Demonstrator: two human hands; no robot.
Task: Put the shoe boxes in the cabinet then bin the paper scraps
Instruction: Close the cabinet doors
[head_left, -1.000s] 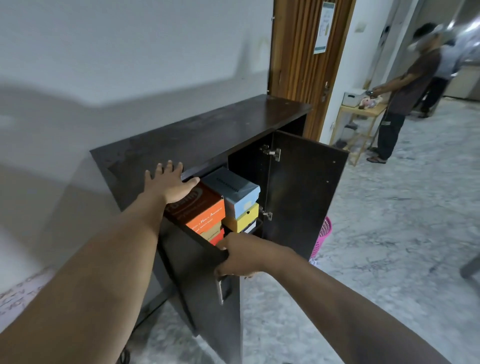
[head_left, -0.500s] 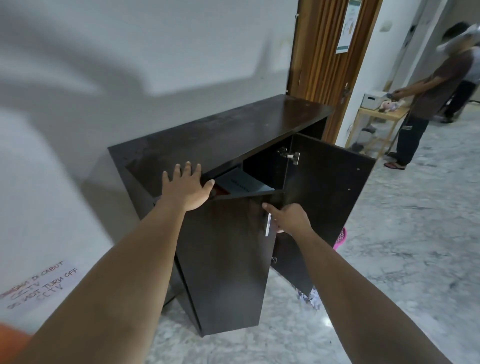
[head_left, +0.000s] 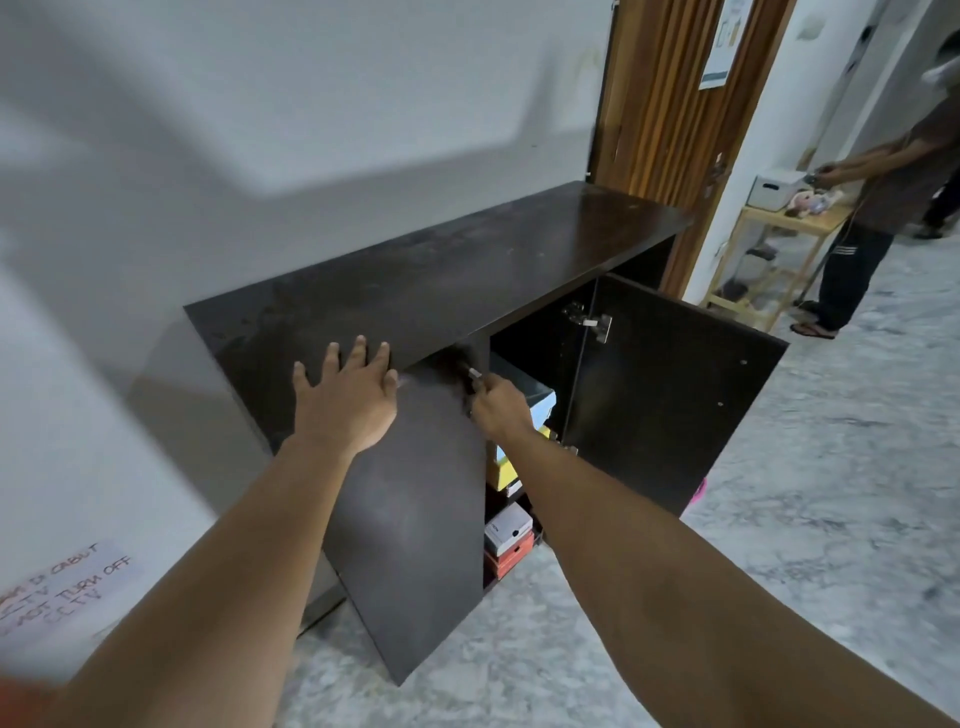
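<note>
- The cabinet (head_left: 467, 270) stands dark against the wall, and we judge the first half of the task close to finished: the shoe boxes are already inside.
- The right door (head_left: 670, 405) hangs wide open on its hinges; the left door (head_left: 415, 499) sits almost flush with the front, so shutting up is partly done.
- Our left hand (head_left: 345, 400) lies flat on the cabinet top at its front edge, fingers (head_left: 358, 353) spread, holding nothing and likely bracing the unit.
- Our right hand (head_left: 498, 405) is at the left door's metal handle (head_left: 474, 373), fingers curled about it in a loose pinch; the blur there keeps us from telling how tight.
- The shoe boxes (head_left: 511, 535) show through the gap: a white and an orange one low down, a yellow and a blue-grey one above, stacked on the shelves.
- A pink basket (head_left: 698, 492) peeks from behind the right door; it may serve as the bin, though we cannot confirm this.
- No paper scraps are visible, so we judge the binning step not yet begun.
</note>
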